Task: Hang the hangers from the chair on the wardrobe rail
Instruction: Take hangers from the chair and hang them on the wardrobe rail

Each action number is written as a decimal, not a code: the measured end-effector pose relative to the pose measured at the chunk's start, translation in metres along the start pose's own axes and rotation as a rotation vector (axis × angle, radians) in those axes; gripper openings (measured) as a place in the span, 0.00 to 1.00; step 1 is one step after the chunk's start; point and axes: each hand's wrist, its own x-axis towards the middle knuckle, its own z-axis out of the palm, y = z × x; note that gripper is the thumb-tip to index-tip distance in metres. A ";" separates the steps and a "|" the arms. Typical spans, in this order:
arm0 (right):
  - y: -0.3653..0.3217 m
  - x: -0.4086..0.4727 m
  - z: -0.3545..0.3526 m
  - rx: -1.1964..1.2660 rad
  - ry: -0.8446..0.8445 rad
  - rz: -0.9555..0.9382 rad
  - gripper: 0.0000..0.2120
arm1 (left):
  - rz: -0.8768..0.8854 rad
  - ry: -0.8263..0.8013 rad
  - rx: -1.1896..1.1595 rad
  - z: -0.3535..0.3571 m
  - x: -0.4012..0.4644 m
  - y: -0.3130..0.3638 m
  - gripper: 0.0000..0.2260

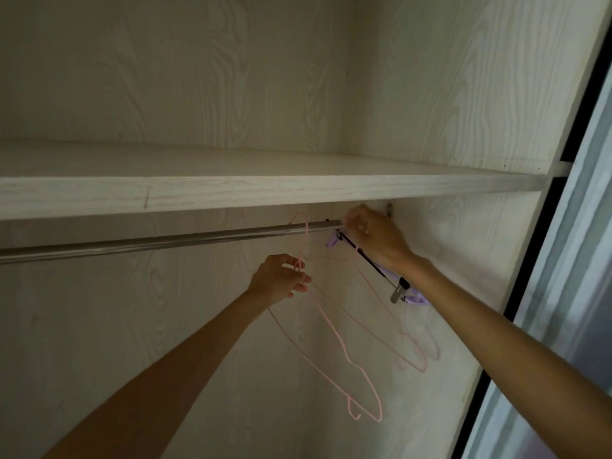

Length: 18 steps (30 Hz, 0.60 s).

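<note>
A steel wardrobe rail (159, 241) runs under a pale wood shelf. A thin pink wire hanger (344, 356) has its hook over the rail, and my left hand (281, 279) pinches its neck just below the rail. More pink hangers (414, 352) hang behind it to the right. My right hand (374, 235) is up at the rail's right end, fingers closed on the hook of a black clip hanger (374, 265) with a metal clip. A purple hanger (415, 298) sits behind that, partly hidden by my right wrist.
The shelf edge (231, 193) lies close above the rail. The wardrobe's right side panel (463, 260) and a dark sliding-door frame (530, 276) stand at the right. The rail left of the hangers is bare.
</note>
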 end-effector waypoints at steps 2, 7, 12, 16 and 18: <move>-0.021 -0.019 0.008 0.134 -0.158 0.073 0.24 | 0.002 0.017 0.003 0.013 0.004 0.004 0.06; -0.024 -0.047 0.025 0.142 -0.123 0.129 0.16 | 0.112 0.052 0.199 0.049 0.005 0.011 0.03; -0.015 -0.048 0.018 0.220 -0.034 0.222 0.09 | 0.208 -0.048 0.362 0.059 0.004 0.014 0.12; -0.012 -0.042 0.012 0.095 0.090 0.247 0.11 | 0.442 0.247 0.795 0.032 -0.001 0.033 0.15; -0.009 -0.032 0.012 0.018 0.123 0.275 0.12 | 0.614 0.434 0.976 0.007 -0.002 0.041 0.17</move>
